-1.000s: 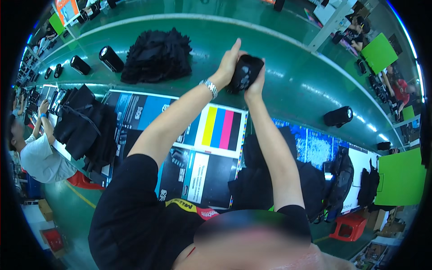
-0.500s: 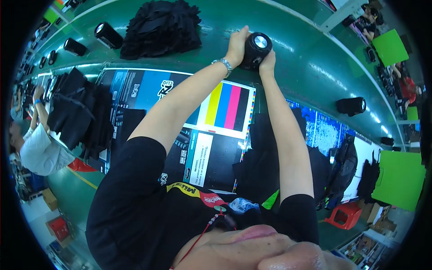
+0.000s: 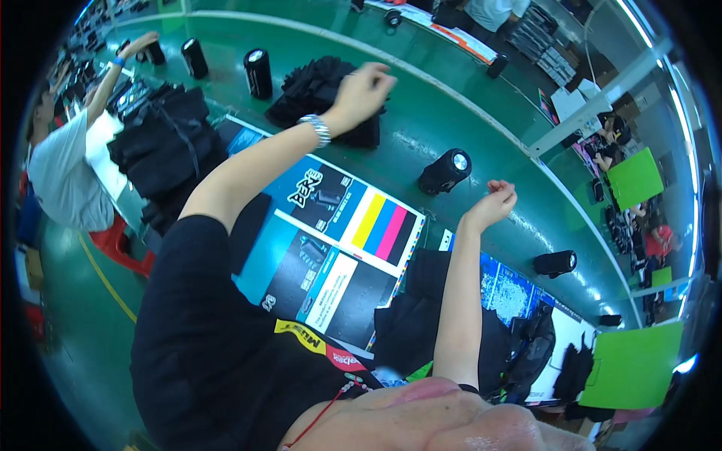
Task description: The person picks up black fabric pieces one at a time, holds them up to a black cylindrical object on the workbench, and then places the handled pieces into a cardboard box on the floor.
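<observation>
A black cylindrical speaker (image 3: 444, 173) with a shiny round end stands on the green work surface, touched by neither hand. My left hand (image 3: 363, 94) is raised over the right part of a pile of black cloth pieces (image 3: 308, 90). Its fingers are loosely bent and somewhat blurred, with nothing seen in them. To the right of the speaker and a little nearer, my right hand (image 3: 492, 207) hovers with slack, half-curled fingers, holding nothing visible.
More black speakers stand left (image 3: 257, 74) and right (image 3: 555, 263). Printed sheets (image 3: 353, 225) and black cloth (image 3: 421, 323) lie nearer me. At left, a co-worker in grey (image 3: 71, 173) reaches toward a speaker. A metal rail (image 3: 451, 94) runs along the far side.
Both hands have let go of the speaker and moved apart, the left one toward the cloth pile, the right one to the right. The view has also shifted.
</observation>
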Motion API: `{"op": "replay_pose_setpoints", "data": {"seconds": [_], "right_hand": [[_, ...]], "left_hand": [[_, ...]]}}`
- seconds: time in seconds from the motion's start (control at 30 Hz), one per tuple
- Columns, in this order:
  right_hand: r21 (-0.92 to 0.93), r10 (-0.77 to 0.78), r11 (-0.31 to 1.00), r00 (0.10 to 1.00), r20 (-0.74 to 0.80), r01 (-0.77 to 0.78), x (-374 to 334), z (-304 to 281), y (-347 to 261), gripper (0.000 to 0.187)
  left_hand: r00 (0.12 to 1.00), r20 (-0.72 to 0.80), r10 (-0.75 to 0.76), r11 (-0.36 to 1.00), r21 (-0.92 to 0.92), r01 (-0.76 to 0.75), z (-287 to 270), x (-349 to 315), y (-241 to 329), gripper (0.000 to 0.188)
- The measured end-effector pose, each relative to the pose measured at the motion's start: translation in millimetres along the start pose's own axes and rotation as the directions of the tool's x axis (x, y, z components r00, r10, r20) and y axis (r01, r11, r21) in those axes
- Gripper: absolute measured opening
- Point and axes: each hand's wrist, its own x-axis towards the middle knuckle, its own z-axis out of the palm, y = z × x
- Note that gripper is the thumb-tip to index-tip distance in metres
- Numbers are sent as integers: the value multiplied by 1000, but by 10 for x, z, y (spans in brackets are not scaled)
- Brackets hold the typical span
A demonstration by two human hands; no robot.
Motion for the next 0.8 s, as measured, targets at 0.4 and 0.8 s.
{"op": "replay_pose_setpoints", "data": {"seconds": [0.4, 0.8], "right_hand": [[64, -123, 992, 839, 530, 104, -1326, 1056, -168, 23], [-114, 86, 993, 858, 507, -32, -1407, 774, 357, 31]], "left_hand": [[598, 77, -798, 602, 46, 797, -922, 121, -1323, 64], [84, 599, -796, 109, 5, 994, -823, 94, -1031, 43]]}}
